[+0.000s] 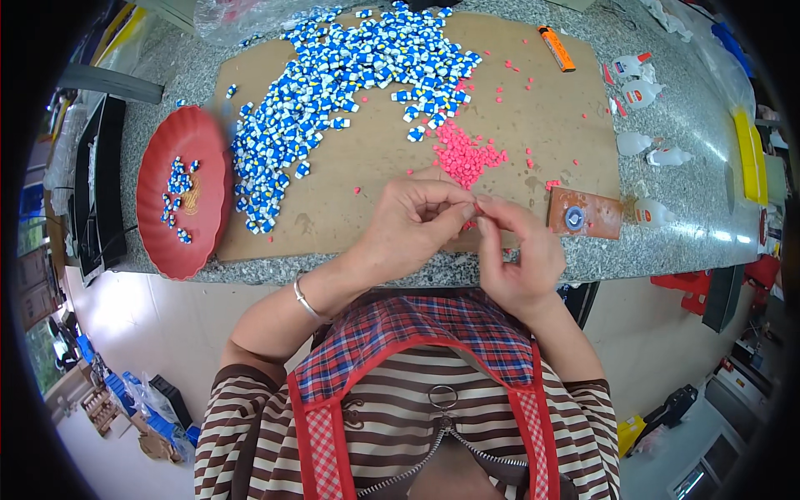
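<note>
My left hand (417,218) and my right hand (525,250) meet over the cardboard's front edge, thumbs and fingertips pinched together. Whatever sits between the fingertips is too small and covered to name. Just beyond them lies a loose heap of small pink pieces (467,154). A large spread of little blue-and-white pieces (283,125) with yellow marks curves over the left and far side of the cardboard sheet (358,167). Several more of these lie in a red scalloped oval dish (150,225) at the left.
A brown slab (602,208) with a round blue-and-white item (574,218) on it rests right of my hands. Several small white glue bottles (640,93) line the right side. An orange box-shaped stick (557,48) lies at the far right. The granite counter (533,275) ends near my apron.
</note>
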`<action>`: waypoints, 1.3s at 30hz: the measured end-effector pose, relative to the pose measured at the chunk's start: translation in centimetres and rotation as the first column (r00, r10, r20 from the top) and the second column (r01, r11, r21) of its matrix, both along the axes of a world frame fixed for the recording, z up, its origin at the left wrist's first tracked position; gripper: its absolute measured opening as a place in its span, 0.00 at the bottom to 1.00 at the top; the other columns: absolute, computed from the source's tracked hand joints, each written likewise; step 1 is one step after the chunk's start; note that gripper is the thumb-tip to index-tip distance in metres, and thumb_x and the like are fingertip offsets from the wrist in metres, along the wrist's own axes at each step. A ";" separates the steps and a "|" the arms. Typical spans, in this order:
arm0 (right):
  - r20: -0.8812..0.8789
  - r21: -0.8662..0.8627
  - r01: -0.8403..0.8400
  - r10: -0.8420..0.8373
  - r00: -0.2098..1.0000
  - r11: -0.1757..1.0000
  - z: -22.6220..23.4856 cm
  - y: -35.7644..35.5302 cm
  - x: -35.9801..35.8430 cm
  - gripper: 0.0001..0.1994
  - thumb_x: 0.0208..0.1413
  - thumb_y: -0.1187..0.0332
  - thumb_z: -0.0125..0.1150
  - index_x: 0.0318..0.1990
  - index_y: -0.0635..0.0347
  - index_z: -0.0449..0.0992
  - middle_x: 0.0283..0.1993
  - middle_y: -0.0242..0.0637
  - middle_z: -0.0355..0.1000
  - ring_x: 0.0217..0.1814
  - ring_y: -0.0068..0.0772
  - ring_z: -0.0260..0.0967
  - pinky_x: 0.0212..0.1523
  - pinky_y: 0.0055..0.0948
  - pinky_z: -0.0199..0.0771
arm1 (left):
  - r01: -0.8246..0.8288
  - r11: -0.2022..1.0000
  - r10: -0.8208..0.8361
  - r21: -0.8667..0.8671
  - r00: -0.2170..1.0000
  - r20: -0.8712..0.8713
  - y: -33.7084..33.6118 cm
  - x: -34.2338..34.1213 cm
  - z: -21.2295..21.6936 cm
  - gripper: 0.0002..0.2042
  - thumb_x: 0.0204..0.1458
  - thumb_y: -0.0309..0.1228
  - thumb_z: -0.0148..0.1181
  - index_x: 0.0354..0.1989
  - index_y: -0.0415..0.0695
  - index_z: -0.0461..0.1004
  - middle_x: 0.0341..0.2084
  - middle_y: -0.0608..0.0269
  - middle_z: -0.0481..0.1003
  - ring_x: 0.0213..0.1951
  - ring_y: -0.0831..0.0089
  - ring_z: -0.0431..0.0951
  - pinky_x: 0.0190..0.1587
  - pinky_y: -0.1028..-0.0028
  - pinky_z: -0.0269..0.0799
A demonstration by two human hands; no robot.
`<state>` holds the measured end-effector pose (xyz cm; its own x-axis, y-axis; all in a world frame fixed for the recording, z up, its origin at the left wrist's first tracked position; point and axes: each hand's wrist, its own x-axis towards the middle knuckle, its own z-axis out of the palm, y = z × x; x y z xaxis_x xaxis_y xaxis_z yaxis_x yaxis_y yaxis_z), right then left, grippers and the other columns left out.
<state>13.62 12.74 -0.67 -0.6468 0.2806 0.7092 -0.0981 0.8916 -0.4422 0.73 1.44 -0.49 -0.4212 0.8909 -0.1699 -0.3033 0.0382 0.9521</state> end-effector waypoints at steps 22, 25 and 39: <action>0.202 -0.418 -0.136 0.238 0.950 0.898 1.7 2.1 2.7 0.08 0.48 0.84 0.63 0.34 0.65 0.72 0.31 0.37 0.71 0.23 0.26 0.71 0.21 0.25 0.70 | 0.163 0.986 -0.164 0.029 0.985 0.050 0.0 1.0 0.4 0.06 0.59 0.23 0.58 0.38 0.35 0.81 0.34 0.67 0.74 0.31 0.84 0.74 0.30 0.82 0.70; 0.271 -0.520 0.009 0.156 0.950 0.854 1.5 2.7 4.3 0.07 0.49 0.83 0.63 0.33 0.64 0.74 0.32 0.35 0.71 0.23 0.21 0.70 0.22 0.21 0.70 | 0.242 0.968 -0.227 -0.070 0.959 0.169 0.1 0.6 0.1 0.08 0.61 0.25 0.56 0.42 0.35 0.80 0.35 0.65 0.75 0.32 0.82 0.76 0.34 0.80 0.74; 0.558 -0.144 0.335 -0.203 0.805 0.931 1.5 8.1 9.2 0.04 0.50 0.82 0.61 0.31 0.66 0.71 0.27 0.39 0.70 0.22 0.28 0.69 0.21 0.27 0.67 | 0.137 0.989 -0.125 -0.061 0.976 0.177 -1.2 1.2 -0.2 0.08 0.57 0.20 0.59 0.45 0.38 0.76 0.30 0.68 0.77 0.31 0.84 0.76 0.33 0.83 0.72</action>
<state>22.77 20.80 0.87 -0.7744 0.6072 0.1780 0.4364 0.7162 -0.5446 1.97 0.26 -0.65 -0.2604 0.9190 -0.2960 -0.4498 0.1558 0.8794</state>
